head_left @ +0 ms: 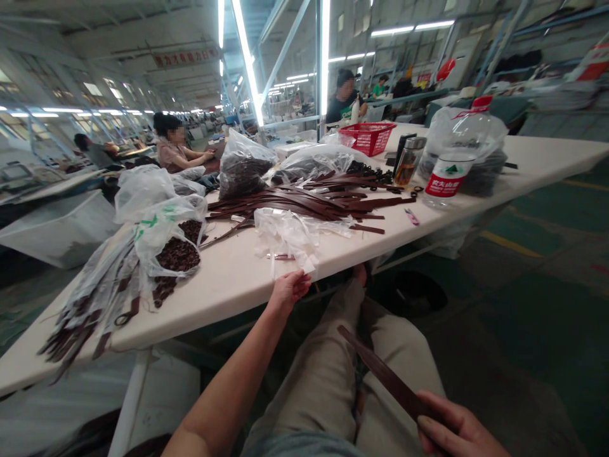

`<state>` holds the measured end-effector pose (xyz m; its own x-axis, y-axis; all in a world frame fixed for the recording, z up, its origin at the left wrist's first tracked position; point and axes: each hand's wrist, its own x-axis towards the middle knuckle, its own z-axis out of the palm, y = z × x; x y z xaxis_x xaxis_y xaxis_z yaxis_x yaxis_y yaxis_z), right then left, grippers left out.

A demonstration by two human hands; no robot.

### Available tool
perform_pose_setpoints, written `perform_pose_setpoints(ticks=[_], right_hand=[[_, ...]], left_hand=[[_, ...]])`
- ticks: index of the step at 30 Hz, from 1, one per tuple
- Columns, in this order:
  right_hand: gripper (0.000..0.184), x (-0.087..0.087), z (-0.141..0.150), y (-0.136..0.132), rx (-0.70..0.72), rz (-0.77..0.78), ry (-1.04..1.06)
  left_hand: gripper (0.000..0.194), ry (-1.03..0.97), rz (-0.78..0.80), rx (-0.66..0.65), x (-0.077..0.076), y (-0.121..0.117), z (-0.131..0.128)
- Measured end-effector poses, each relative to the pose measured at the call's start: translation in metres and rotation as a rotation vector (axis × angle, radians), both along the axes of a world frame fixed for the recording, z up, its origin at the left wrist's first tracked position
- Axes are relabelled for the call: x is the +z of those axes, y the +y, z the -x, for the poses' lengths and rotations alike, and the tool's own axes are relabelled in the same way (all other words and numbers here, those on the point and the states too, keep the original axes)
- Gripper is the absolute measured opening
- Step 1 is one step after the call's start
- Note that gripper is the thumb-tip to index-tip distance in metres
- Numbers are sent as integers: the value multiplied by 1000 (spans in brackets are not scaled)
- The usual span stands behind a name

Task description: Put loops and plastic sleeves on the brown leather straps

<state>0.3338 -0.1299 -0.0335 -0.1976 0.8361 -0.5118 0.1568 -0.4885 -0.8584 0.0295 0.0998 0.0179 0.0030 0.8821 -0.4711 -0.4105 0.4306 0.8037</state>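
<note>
One left hand [291,289], fingertips pinching a crumpled white translucent sheet [290,238] at the pale table's [228,282] near edge; one right hand [451,426], thumb and fingers pinching a flat dark-brown strap [387,374] above the lap. Behind the sheet, a pile of long brown straps [295,203]

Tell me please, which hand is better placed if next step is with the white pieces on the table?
Probably the left. The left hand is at the table edge, fingertips pinching the white pieces; the right hand holds a brown strip, farther away.
</note>
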Motion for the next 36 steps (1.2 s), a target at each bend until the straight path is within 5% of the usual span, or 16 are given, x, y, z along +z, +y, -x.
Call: perform_pose_setpoints(ticks=[5,11,18,25,36], right_hand=[[47,3,-2,-1,-64,-34,37],[69,26,10,7,-230,1,-27],[43,58,32,23,-133,-85,47],[38,73,64,38,-78,-68,190],[44,57,61,-9,-185,90,217]], left_hand=[[17,-47,-22,7,8,-26,15],[30,-118,2,11,9,-75,21],[31,-284,61,-111,6,-127,9],[23,-348,84,-104,7,-118,9],[25,-302,-55,-146,-1,-113,4]])
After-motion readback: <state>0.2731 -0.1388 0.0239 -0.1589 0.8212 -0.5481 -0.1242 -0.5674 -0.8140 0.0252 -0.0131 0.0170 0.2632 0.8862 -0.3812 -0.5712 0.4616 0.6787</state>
